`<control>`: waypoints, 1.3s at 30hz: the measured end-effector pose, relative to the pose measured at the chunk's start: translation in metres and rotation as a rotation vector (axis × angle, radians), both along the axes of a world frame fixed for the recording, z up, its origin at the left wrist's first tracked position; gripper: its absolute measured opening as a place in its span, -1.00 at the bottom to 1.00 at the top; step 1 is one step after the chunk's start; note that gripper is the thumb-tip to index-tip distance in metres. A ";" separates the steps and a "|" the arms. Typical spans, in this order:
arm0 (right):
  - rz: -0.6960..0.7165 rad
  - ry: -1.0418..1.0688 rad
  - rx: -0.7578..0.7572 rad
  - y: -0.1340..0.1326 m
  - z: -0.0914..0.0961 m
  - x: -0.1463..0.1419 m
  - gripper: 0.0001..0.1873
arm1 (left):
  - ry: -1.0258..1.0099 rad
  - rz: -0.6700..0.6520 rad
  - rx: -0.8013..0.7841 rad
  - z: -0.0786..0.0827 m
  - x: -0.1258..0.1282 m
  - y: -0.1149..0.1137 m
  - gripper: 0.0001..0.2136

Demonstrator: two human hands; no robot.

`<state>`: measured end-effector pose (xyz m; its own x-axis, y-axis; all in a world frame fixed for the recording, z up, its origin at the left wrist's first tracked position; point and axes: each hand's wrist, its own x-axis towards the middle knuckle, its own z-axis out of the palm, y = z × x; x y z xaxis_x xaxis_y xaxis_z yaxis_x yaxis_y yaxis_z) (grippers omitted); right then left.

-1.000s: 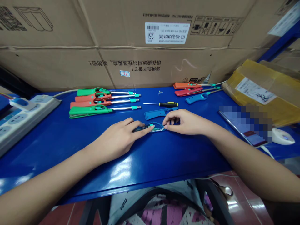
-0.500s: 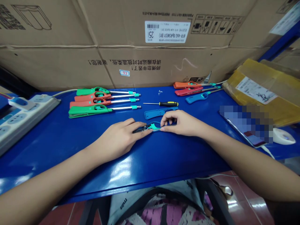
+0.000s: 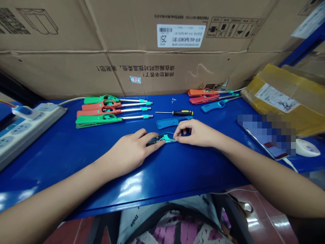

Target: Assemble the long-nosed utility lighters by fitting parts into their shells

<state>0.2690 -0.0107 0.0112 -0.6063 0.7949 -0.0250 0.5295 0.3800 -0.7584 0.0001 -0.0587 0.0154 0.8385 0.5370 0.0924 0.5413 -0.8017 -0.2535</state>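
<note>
An opened blue lighter body (image 3: 165, 138) with a teal trigger lies on the blue table (image 3: 162, 169) between my hands. My left hand (image 3: 129, 149) rests palm down, its fingers pressing the dark left end of that body. My right hand (image 3: 196, 133) is curled, thumb and fingertips pinching the body's right part. Just beyond lies a separate blue shell half (image 3: 174, 122), and past it a small screwdriver (image 3: 177, 113) with a black and yellow handle.
Several green and red long-nosed lighters (image 3: 111, 110) lie in a row at the back left; three more (image 3: 212, 98) at the back right. A power strip (image 3: 22, 127) sits far left, a phone (image 3: 266, 135) and yellow parcel (image 3: 284, 98) right. Cardboard boxes (image 3: 152, 44) wall the back.
My right hand has slid a little left along the lighter body, and the teal trigger now shows between my hands. My left hand has hardly moved.
</note>
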 end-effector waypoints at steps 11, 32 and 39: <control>0.141 -0.034 0.379 -0.003 0.003 0.000 -0.91 | 0.034 0.024 -0.006 0.002 0.002 -0.001 -0.48; 0.303 -0.205 0.650 -0.009 0.007 0.000 -0.82 | 0.002 -0.001 -0.016 -0.002 0.001 -0.003 -0.43; 0.287 -0.288 0.653 -0.014 0.012 -0.004 -0.81 | 0.023 0.010 -0.031 0.001 0.002 -0.003 -0.40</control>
